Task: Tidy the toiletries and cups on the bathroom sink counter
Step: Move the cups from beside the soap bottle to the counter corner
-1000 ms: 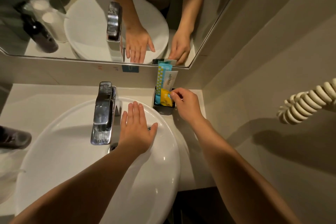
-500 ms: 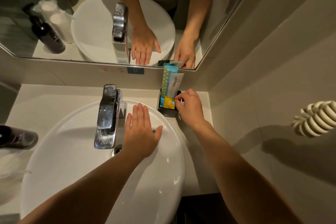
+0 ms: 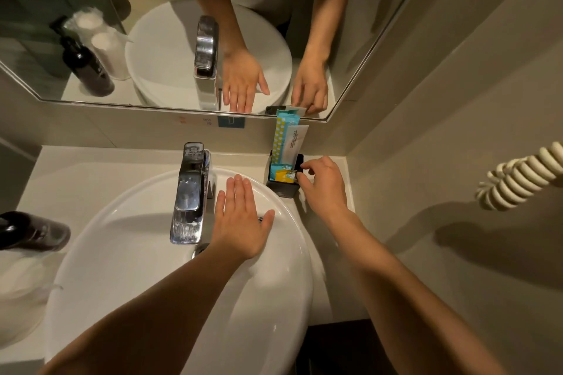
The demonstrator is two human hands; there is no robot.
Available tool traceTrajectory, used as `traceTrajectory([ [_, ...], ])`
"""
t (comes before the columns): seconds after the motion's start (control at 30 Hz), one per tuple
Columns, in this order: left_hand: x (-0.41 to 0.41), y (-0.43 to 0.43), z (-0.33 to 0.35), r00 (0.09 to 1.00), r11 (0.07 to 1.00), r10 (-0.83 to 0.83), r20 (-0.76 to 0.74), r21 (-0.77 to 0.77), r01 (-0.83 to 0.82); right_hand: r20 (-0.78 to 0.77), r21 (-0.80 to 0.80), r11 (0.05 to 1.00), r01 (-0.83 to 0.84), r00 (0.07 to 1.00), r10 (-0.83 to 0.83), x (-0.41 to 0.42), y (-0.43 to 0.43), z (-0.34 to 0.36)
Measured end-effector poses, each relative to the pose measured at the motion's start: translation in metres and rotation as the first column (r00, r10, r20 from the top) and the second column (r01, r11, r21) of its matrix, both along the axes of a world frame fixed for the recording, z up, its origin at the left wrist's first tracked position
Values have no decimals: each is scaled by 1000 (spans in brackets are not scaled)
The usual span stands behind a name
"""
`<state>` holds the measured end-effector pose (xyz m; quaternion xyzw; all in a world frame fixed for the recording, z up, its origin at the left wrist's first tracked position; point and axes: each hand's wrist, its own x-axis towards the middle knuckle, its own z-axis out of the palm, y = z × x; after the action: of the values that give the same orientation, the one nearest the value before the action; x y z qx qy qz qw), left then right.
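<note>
A small black holder (image 3: pixel 285 187) stands in the counter's back right corner, against the wall under the mirror. It holds tall sachets (image 3: pixel 288 138) in teal-dotted and white wrappers, plus short blue and yellow packets (image 3: pixel 285 175). My right hand (image 3: pixel 324 186) is at the holder's right rim, fingertips pinched on the edge of the yellow packet. My left hand (image 3: pixel 242 218) lies flat, fingers apart, on the white basin's back rim right of the faucet, holding nothing. A dark pump bottle (image 3: pixel 32 231) stands at the far left, with plastic-wrapped cups (image 3: pixel 21 289) blurred in front of it.
The round white basin (image 3: pixel 146 268) fills the counter's middle, with a chrome faucet (image 3: pixel 190 192) at its back. A mirror (image 3: pixel 170 39) runs along the back wall. A cream coiled cord (image 3: pixel 518 176) hangs on the right wall. The pale counter (image 3: pixel 76 179) shows at back left.
The view has shifted slightly. My right hand stays at the holder, pressing the yellow packet lower into it. My left hand has not moved on the basin rim.
</note>
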<state>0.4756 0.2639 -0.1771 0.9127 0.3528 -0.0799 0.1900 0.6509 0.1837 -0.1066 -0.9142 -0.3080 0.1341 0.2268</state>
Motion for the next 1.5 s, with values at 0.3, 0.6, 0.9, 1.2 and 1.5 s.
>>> traceTrajectory([
  [0.3, -18, -3, 30, 993, 994, -105, 51, -21, 106, 143, -198, 979, -52, 986, 81, -59, -57, 3],
  [0.6, -63, -25, 41, 937, 925, -350, -9, 158, 347, 171, -371, 918, -137, 962, 213, -110, -93, -6],
  [0.9, -109, -61, 67, 970, 942, -244, 15, 241, 234, 216, -392, 911, -128, 950, 226, -141, -122, 15],
  [1.2, -181, -145, 87, 978, 916, -205, 29, 358, 181, 210, -312, 929, -201, 939, 274, -204, -193, 34],
  [1.5, -262, -151, 123, 995, 926, -39, 93, 378, 1, 260, -242, 924, -297, 897, 356, -258, -183, 64],
])
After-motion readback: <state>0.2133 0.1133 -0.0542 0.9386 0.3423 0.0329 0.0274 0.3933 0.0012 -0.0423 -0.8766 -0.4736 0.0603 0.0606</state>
